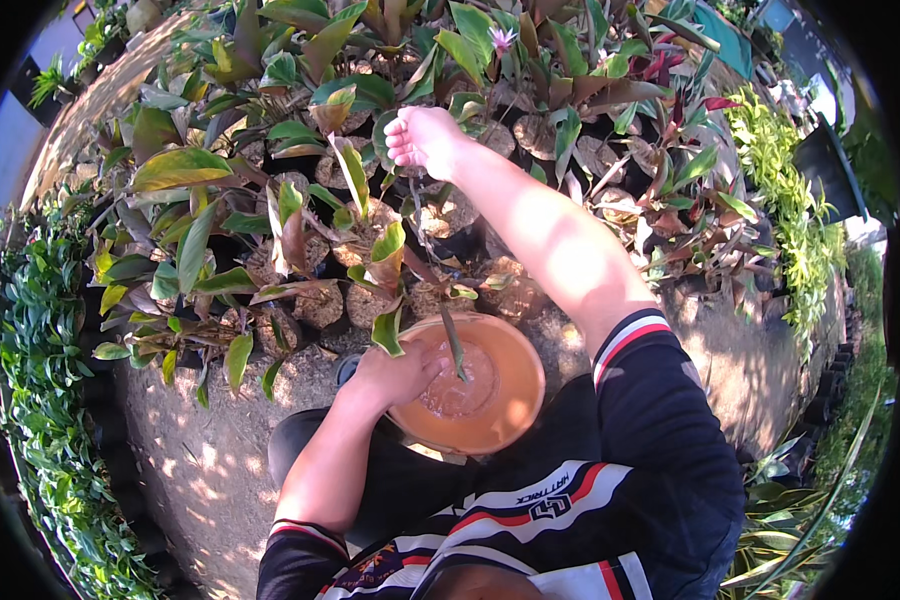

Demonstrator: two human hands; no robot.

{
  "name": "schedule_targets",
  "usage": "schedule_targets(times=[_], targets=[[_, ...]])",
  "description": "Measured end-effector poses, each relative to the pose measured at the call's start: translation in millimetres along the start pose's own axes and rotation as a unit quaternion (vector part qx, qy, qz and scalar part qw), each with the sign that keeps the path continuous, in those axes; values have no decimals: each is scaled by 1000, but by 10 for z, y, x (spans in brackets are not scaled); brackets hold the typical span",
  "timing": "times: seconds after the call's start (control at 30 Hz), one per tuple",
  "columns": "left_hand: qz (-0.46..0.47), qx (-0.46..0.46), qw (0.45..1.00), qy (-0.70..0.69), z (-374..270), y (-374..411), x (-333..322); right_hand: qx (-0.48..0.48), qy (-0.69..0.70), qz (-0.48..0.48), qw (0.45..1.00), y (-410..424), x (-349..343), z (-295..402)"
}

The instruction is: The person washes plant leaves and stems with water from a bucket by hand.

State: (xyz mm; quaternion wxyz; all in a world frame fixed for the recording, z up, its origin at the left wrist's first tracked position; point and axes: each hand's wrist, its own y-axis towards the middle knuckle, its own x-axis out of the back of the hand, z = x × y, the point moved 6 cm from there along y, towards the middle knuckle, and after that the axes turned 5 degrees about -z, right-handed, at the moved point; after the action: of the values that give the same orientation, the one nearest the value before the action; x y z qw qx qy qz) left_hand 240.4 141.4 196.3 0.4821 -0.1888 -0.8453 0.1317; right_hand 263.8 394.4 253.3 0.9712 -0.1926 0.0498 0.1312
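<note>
An orange plastic basin (521, 375) with clear water in it rests between my knees. My left hand (399, 375) grips its left rim, the thumb over the inner side. Stretched out over the potted plants, my right hand (424, 142) has its fingers curled; a rounded dark green thing lies against its far side, and I cannot tell whether it is held or is a leaf. A thin stream of water (420, 217) falls below this hand among the pots. Broad-leaved plants (184, 169) in dark grow bags (319, 304) surround it, and one narrow leaf (452, 341) hangs over the basin.
Low leafy plants (45, 360) line the left side, yellow-green ones (780, 202) the right. Bare sunlit soil (195, 457) lies beside my legs. A small pink flower (502, 40) stands among the far leaves. Long striped leaves (776, 555) grow at the lower right.
</note>
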Motion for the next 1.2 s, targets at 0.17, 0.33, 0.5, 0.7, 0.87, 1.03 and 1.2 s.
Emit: schedule_targets(times=[0.17, 0.33, 0.5, 0.7, 0.87, 1.03, 1.2], targets=[[7, 14, 1000, -5, -26, 2, -4, 56, -71, 29, 996, 31, 95, 14], [32, 63, 997, 31, 225, -29, -209, 198, -312, 31, 929, 32, 269, 151], [39, 81, 995, 47, 229, -132, -145, 352, -552, 7, 756, -514, 507, 215], [11, 67, 997, 47, 262, -201, -180, 473, -459, -80, 748, -1352, 932, -33], [3, 76, 997, 26, 252, -207, -203, 364, -272, -113, 884, -2082, 1161, -1067], [18, 83, 996, 41, 238, -214, -216, 183, -349, -140, 908, -1781, 1255, -3035], [46, 69, 995, 46, 108, -173, -273, -328, -60, -204, 920, -1461, 1749, -4794]])
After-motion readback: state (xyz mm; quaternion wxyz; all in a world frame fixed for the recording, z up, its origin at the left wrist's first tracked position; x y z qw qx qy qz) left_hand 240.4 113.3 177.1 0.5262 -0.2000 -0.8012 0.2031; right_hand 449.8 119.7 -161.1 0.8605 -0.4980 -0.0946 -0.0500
